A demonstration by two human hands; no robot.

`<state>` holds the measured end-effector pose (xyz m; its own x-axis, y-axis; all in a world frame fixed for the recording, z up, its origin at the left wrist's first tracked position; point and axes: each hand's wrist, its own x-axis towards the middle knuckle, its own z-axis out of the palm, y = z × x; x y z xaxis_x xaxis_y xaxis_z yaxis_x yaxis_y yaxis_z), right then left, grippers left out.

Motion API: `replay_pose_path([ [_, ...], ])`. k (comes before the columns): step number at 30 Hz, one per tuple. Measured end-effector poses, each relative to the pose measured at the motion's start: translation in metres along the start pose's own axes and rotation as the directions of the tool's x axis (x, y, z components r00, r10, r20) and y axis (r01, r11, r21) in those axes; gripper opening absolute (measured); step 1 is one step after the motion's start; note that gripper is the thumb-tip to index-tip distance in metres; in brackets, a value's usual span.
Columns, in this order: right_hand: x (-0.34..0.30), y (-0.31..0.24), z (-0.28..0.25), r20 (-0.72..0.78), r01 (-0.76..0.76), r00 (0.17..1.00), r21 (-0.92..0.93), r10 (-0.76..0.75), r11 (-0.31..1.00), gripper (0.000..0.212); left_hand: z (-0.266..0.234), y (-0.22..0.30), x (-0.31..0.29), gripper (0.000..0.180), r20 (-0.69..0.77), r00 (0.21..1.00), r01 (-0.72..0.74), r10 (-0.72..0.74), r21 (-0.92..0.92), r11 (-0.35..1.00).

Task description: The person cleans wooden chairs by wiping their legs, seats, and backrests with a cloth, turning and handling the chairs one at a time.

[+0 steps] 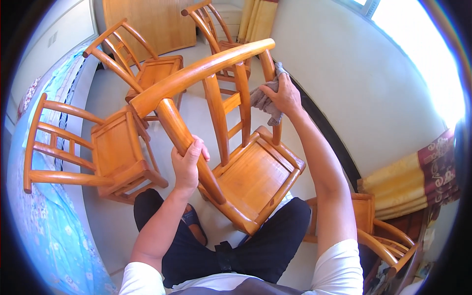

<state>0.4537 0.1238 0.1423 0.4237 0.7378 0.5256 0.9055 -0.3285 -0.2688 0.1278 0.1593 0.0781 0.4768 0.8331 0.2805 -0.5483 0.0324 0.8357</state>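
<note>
A glossy orange-brown wooden chair (255, 172) stands tilted in front of me, its seat near my knees and its curved top rail rising toward the far side. My left hand (189, 160) is wrapped round the chair's left back post. On the opposite post, my right hand (284, 96) presses a crumpled grey cloth (268, 101) against the wood, just below the top rail. The cloth folds partly round the post, and some of its end hangs down below my fingers.
Similar wooden chairs stand at left (118, 142), back left (155, 73), at the back and at lower right (364, 211). A bed with a blue flowered cover (59, 236) lines the left side. A white wall (339, 73) and yellow curtain (393, 189) are on the right.
</note>
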Motion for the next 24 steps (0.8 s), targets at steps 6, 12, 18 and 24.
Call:
replay_pose_path([
  [6, -0.008, -0.001, -0.008, 0.136, -0.009, 0.991, 0.026, 0.006, 1.0, 0.094, -0.003, 0.003, 0.0, 0.019, 0.001, 1.0, 0.009, -0.009, -0.008, 1.0],
  [12, 0.002, -0.009, 0.008, -0.032, -0.134, 0.989, 0.18, 0.142, 0.974, 0.089, -0.002, 0.0, 0.0, 0.02, 0.011, 1.0, 0.026, -0.027, 0.059, 0.998],
  [18, 0.061, -0.043, 0.002, -0.211, -0.132, 0.96, 0.245, 0.186, 0.96, 0.087, 0.0, 0.002, -0.001, 0.021, -0.016, 1.0, 0.028, -0.027, 0.062, 0.998],
  [24, 0.051, -0.042, 0.017, -0.094, -0.33, 0.929, 0.226, 0.358, 0.916, 0.066, -0.001, 0.003, -0.002, 0.02, -0.03, 0.998, 0.051, -0.05, 0.04, 0.998],
])
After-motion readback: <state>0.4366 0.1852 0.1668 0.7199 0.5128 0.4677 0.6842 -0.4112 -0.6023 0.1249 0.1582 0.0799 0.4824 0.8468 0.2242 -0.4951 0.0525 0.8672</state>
